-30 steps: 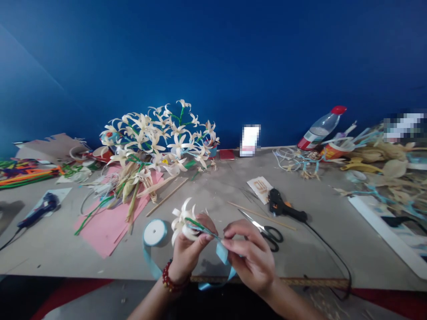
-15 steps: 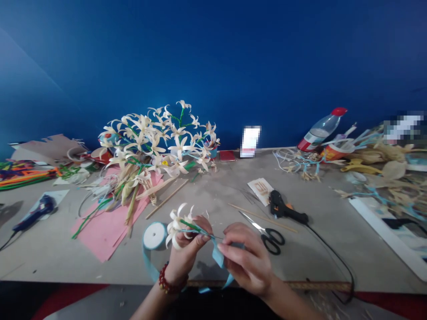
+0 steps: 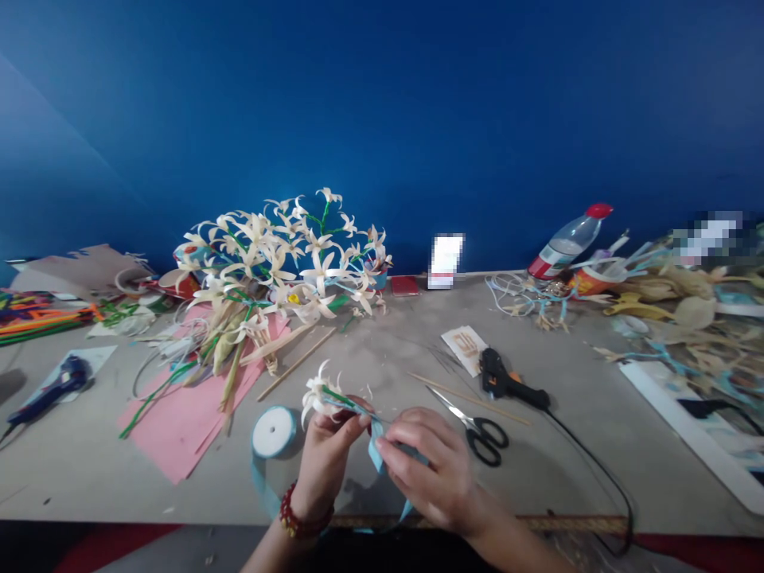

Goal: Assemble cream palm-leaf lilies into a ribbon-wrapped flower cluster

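Near the table's front edge, my left hand [image 3: 332, 446] is closed around the stem of a white handmade flower [image 3: 321, 399]. Green and light blue wrapping shows along that stem, which points to the right. My right hand [image 3: 430, 465] pinches a light blue ribbon [image 3: 376, 447] just beside the stem; its fingertips partly hide the stem's end. The ribbon's tail hangs below the hands toward the table edge. Left of my left hand lies a white ribbon spool [image 3: 273, 431] with blue ribbon running off it. Black-handled scissors [image 3: 486, 438] lie right of my right hand.
A black glue gun [image 3: 512, 382] with a cord lies at right, a blue glue gun [image 3: 53, 390] at far left. White flowers [image 3: 268, 255] stand behind pink paper [image 3: 170, 438]. A tilted bottle [image 3: 570, 240], thin sticks [image 3: 471, 396] and a white power strip [image 3: 692, 438] are around.
My right hand has shifted slightly left, closer to my left hand, with the ribbon at the stem. The whole view has tilted a little. Both hands keep their hold.
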### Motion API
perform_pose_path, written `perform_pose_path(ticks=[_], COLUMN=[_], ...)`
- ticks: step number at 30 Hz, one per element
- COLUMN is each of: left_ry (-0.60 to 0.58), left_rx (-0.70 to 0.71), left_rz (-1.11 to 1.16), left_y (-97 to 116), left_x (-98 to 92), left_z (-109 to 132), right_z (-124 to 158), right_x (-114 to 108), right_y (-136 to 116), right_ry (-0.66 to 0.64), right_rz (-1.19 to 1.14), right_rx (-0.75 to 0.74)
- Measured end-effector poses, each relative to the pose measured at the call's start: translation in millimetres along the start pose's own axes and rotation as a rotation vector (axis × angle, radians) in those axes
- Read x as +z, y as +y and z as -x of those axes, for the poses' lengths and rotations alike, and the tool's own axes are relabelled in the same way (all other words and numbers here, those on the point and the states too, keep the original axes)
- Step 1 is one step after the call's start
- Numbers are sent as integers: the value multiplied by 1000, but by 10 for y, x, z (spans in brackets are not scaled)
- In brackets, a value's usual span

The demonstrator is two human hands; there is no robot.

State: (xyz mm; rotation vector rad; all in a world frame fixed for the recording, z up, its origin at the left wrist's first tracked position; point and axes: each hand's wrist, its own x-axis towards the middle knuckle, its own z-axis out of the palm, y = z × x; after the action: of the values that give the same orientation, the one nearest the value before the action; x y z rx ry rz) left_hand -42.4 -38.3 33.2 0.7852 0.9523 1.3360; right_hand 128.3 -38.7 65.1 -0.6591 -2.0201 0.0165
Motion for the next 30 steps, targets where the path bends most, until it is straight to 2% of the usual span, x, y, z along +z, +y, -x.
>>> perform_pose_path(ticks=[6,10,16,23,30], left_ry=[25,74,129,65,100], left_rx=[68,86,178,239,235], left_rz=[-213,-302,-398,-444,-421], left_y=[-40,-9,31,54,70], left_x=[-38,-28,14,21,80], left_z=[9,29,33,12,33], right_z=[7,-2,20,79,55], right_x=[7,8,-7,-23,-95], right_y=[14,3,29,106,118], right_ry=[-17,-45,17,17,2], right_rz=[-12,-53,-176,-160,-60], right_rx=[-13,57,123,88,-11])
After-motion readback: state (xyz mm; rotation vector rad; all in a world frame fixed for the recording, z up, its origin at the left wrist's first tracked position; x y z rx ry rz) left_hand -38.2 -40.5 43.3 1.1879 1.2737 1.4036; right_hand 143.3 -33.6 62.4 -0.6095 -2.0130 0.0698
